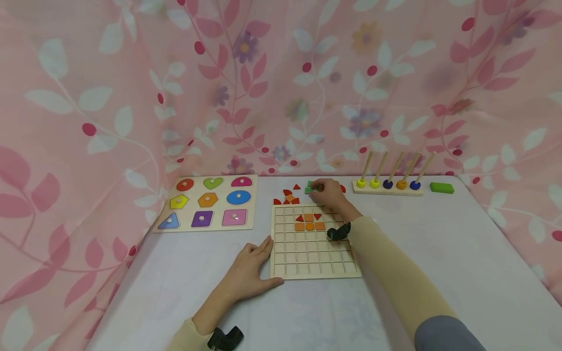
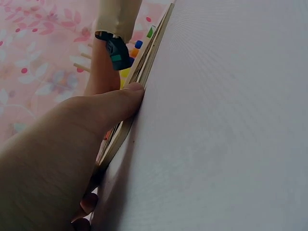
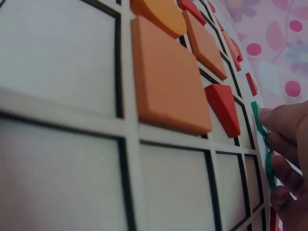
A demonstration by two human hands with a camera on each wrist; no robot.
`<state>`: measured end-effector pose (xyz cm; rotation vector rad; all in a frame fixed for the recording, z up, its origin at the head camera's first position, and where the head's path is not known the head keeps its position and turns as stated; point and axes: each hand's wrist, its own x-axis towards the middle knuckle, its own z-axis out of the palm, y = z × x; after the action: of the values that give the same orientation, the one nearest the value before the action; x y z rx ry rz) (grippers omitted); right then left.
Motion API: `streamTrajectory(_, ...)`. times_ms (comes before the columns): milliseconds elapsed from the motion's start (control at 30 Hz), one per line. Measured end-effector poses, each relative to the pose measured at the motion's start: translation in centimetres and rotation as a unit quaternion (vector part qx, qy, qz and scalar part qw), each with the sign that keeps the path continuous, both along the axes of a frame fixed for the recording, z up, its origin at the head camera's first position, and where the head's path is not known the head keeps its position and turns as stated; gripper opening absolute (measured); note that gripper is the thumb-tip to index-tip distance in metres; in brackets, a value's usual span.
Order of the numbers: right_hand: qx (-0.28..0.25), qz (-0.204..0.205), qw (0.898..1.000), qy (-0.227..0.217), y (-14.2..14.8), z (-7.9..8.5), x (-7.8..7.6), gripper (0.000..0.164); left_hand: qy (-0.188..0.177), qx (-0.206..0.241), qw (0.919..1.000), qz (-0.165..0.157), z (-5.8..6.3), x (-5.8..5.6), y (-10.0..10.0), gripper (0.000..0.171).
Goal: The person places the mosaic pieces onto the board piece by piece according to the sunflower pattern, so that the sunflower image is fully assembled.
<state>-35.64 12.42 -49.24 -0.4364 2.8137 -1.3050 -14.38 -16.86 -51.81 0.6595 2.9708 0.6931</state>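
Note:
A wooden grid board (image 1: 316, 253) lies on the table. Set in its upper cells are orange squares (image 3: 168, 82), an orange round piece (image 1: 309, 226) and red triangles (image 3: 224, 108). At the board's lower left corner rests my left hand (image 1: 248, 273), its fingers along the left side; in the left wrist view the thumb (image 2: 130, 96) touches the front edge. Beyond the far edge, my right hand (image 1: 329, 193) is among green pieces (image 1: 309, 190). The right wrist view has its thumb and a bent finger pinching a green piece (image 3: 258, 119); another green piece (image 3: 270, 169) lies by the lower fingers.
Loose red pieces (image 1: 286, 192) and an orange one (image 1: 289, 198) lie behind the board. A shape puzzle with knobs (image 1: 219, 214) lies at the left. On the right stand a peg rack (image 1: 386, 191) with coloured beads and a green block (image 1: 441, 187). A floral curtain hangs behind.

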Motion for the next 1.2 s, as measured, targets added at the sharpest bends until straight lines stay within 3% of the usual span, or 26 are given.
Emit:
streamTrajectory(467, -0.005, -0.010, 1.000, 0.024, -1.5, -0.5, -0.3, 0.034, 0.004, -0.003, 1.0000, 0.000, 0.0, 0.1, -0.2, 0.105)
streamTrajectory(600, 0.005, 0.036, 0.999, 0.023, -2.7, 0.0, -0.2, 0.031, 0.004, 0.000, 1.0000, 0.001, 0.1, 0.1, -0.2, 0.104)
streamTrajectory(767, 0.037, 0.110, 0.993, -0.014, -4.0, 0.6, -0.2, 0.030, 0.001, 0.007, 1.0000, -0.003, 0.3, 0.1, 0.0, 0.104)
streamTrajectory(1200, 0.078, 0.123, 0.989, -0.024, -5.6, 1.0, -0.2, 0.031, 0.003, 0.002, 1.0000, -0.003, 0.4, 0.1, 0.0, 0.104)
